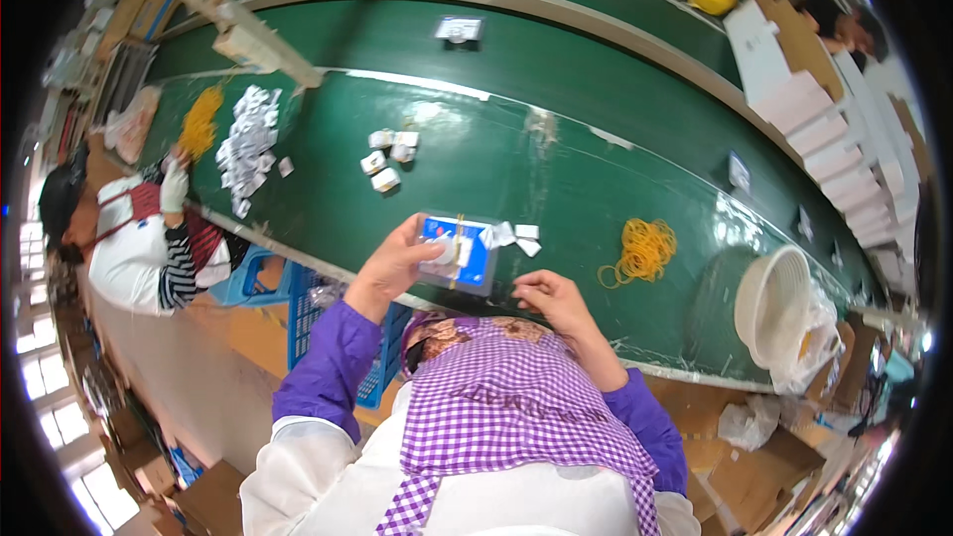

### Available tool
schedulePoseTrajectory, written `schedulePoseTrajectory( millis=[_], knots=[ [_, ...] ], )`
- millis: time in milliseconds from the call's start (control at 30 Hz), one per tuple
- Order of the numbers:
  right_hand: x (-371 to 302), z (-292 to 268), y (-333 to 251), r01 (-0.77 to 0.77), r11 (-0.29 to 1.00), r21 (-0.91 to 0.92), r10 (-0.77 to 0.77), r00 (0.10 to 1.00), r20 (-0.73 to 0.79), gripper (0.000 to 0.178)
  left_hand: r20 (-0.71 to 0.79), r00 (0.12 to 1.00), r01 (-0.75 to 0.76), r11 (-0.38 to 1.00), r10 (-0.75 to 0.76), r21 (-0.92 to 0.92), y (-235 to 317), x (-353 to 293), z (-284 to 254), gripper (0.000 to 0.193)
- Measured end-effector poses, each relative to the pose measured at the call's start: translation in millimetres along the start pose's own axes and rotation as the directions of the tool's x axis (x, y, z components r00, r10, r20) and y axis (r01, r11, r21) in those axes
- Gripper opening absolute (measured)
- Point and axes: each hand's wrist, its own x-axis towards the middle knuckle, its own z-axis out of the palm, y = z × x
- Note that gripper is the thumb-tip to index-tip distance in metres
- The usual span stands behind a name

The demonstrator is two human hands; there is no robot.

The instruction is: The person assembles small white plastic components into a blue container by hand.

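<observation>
My left hand [407, 256] is closed on a flat blue card pack [472, 256], its thumb on the front over a pale round part. A yellow rubber band [460, 228] runs across the pack. Just to the right of the pack, my right hand [558, 303] hovers near the table's front edge, fingers loosely bent and apart, with nothing visible in them. Small white folded papers [516, 237] lie by the pack's upper right corner. Farther right, a loose heap of yellow rubber bands [643, 250] rests on the green table [576, 199].
Small white bundles [387, 159] and a white paper heap [248, 144] lie to the left, near a co-worker [139, 228] and more rubber bands [202, 122]. A white basket [772, 306] stands at the right. Packs [459, 31] lie on the far green strip. Blue crates [303, 313] sit below the table edge.
</observation>
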Motion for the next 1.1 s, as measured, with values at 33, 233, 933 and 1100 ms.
schedulePoseTrajectory(
  millis=[33,233,933,1100],
  knots=[
    [2.0,-4.7,2.9,-0.031,0.999,-0.031,0.030,0.999,-0.031,0.020,-0.009,1.000,-0.008,0.995,0.009,0.103,3.0,-12.2,-22.8,0.052],
    [4.1,-6.2,10.2,-0.080,0.995,-0.055,0.077,0.995,-0.059,0.018,-0.120,0.988,0.149,0.854,-0.102,0.499,-7.6,-93.9,-131.3,0.069],
    [7.5,-4.1,6.4,0.058,0.996,-0.061,-0.064,0.992,-0.106,0.023,0.114,0.618,-0.156,-0.020,0.778,0.987,-12.1,72.2,-53.9,0.032],
    [38.1,17.2,-18.6,0.153,0.985,-0.085,-0.155,0.988,-0.020,0.028,0.301,0.781,-0.428,0.118,0.547,0.896,-30.2,34.0,46.9,0.034]
  ],
)
